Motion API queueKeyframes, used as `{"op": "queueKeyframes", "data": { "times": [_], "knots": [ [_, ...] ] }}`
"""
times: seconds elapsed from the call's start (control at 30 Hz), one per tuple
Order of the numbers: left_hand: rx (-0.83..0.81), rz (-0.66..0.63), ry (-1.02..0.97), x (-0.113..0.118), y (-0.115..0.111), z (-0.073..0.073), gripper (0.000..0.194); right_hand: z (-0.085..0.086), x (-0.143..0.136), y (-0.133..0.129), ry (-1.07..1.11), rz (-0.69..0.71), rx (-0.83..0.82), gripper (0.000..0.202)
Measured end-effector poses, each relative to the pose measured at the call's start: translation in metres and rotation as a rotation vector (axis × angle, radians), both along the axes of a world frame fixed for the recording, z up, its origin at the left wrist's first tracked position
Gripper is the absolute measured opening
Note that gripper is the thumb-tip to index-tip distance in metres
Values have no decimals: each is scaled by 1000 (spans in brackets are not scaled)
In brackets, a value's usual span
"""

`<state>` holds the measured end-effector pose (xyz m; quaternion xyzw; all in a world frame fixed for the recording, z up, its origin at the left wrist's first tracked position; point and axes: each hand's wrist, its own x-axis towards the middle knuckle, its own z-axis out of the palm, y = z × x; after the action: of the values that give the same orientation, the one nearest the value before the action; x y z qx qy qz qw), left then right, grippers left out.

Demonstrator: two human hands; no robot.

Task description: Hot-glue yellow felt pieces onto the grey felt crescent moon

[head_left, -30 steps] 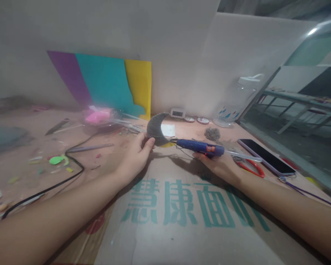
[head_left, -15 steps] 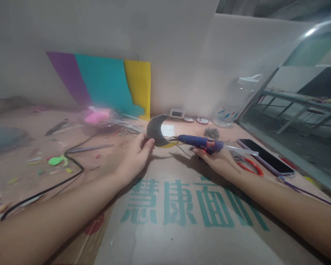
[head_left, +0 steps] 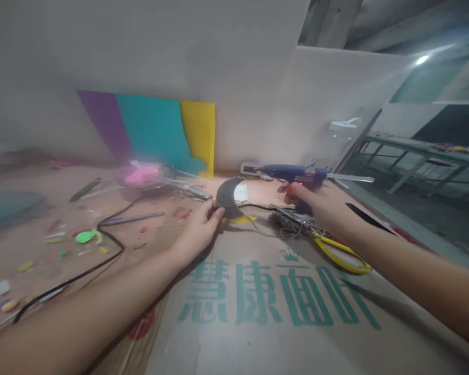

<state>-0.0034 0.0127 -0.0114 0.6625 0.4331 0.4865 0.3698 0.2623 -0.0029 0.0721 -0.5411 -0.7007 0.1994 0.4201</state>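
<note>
My left hand (head_left: pixel 205 224) pinches the lower left edge of a grey crescent moon shape (head_left: pixel 227 198) that looks wrapped in yarn, holding it up over the table. A loose strand hangs from its lower tip. My right hand (head_left: pixel 310 200) grips a blue glue gun (head_left: pixel 287 172) with a small red light; a clear glue stick (head_left: pixel 352 178) juts from its back. The nozzle points left, above and to the right of the crescent. Beneath my right hand lie yellow-handled scissors (head_left: pixel 342 255) and a tangle of grey yarn (head_left: pixel 287 225).
A pink item in clear plastic (head_left: pixel 143 174), a pen (head_left: pixel 133 219), a black cable (head_left: pixel 113 250) and coloured scraps lie on the left. Coloured sheets (head_left: pixel 152 133) lean on the wall. A clear bottle (head_left: pixel 338 140) stands at the back right; a phone (head_left: pixel 369 216) is partly hidden by my arm.
My right hand has lifted the glue gun up and to the right, away from the crescent. The yellow-handled scissors now show beneath it. My left hand keeps its hold on the crescent.
</note>
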Motion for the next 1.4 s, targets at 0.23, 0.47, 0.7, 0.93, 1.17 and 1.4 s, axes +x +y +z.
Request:
{"op": "queueKeyframes", "data": {
  "times": [0.23,0.47,0.7,0.93,1.17,1.4],
  "knots": [
    [-35,-30,-81,1,1,0,21,9,-20,52,-192,-135,-118,29],
    [-15,-28,-76,1,3,-3,21,-20,-27,107,-313,-33,-159,20],
    [-36,-53,-135,0,4,-4,20,-34,-15,119,-421,-21,-182,28],
    [-34,-25,-130,-1,3,-2,21,-11,0,76,-537,-79,-11,34],
    [-56,-21,-119,1,-3,5,20,-35,-38,10,-357,280,-12,47],
    [-41,-72,-88,1,-4,6,20,-60,-48,5,-254,223,187,10]
  ]
}}
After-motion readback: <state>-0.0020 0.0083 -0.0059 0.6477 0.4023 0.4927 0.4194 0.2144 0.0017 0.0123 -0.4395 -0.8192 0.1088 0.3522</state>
